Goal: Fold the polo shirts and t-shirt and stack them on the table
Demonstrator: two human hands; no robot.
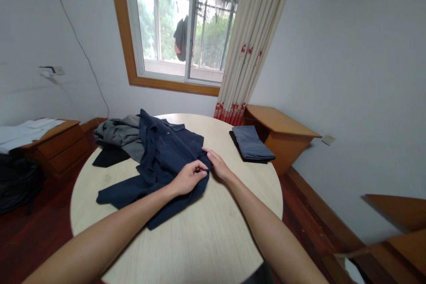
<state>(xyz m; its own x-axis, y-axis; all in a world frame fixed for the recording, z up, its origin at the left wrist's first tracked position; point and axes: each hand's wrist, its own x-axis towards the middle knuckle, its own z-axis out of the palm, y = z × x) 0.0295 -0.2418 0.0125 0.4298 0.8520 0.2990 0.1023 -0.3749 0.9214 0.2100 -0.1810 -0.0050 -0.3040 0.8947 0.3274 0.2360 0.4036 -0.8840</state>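
A dark navy collared shirt [175,151] lies crumpled on the round table, one sleeve spread toward the left and its collar at the far side. My left hand [190,178] rests over the shirt's right part, thumb and fingers pinched on the cloth near its edge. Just beyond it, my right hand [217,165] grips the shirt's right edge between its fingers; part of that grip is hidden. Behind the shirt, to the left, sits a rumpled grey garment [121,133] with a black cloth [110,156] beneath it.
The round table [199,248] has a pale wood top. At its right edge lies a folded blue-grey garment [251,142] on black cloth. A wooden desk [282,122] stands behind right, a drawer cabinet [63,148] at left. A curtain [248,49] hangs by the window.
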